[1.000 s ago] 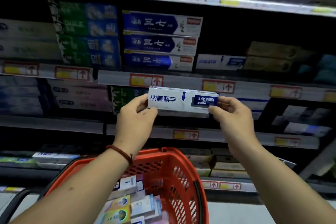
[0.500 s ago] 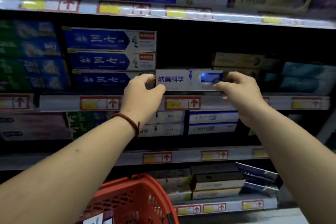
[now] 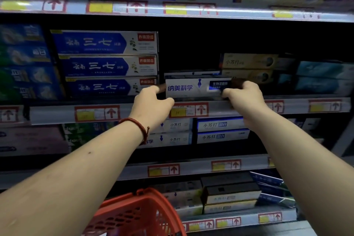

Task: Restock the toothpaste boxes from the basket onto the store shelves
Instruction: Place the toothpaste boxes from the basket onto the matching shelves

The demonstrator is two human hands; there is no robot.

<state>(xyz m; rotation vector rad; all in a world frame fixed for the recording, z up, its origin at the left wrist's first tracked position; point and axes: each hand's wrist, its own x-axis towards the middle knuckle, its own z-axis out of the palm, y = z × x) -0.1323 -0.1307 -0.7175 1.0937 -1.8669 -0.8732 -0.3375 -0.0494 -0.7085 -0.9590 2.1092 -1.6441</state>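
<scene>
Lifted box [image 3: 193, 87] from above basket [image 3: 138, 214] into shelf [image 3: 57, 114] gap, just R of blue stack [image 3: 107, 65]. Still pinched at both ends by L hand [image 3: 151, 105] & R hand [image 3: 243, 96], fingers curled. Nearly placed; prob. needs push back, then release.

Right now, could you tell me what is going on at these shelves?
A person is restocking toothpaste. The left hand and the right hand each grip one end of a white toothpaste box, held level at the front of a shelf, in the gap between a stack of blue toothpaste boxes and some yellow boxes. Whether it already rests there is unclear. The red basket is lower down.
</scene>
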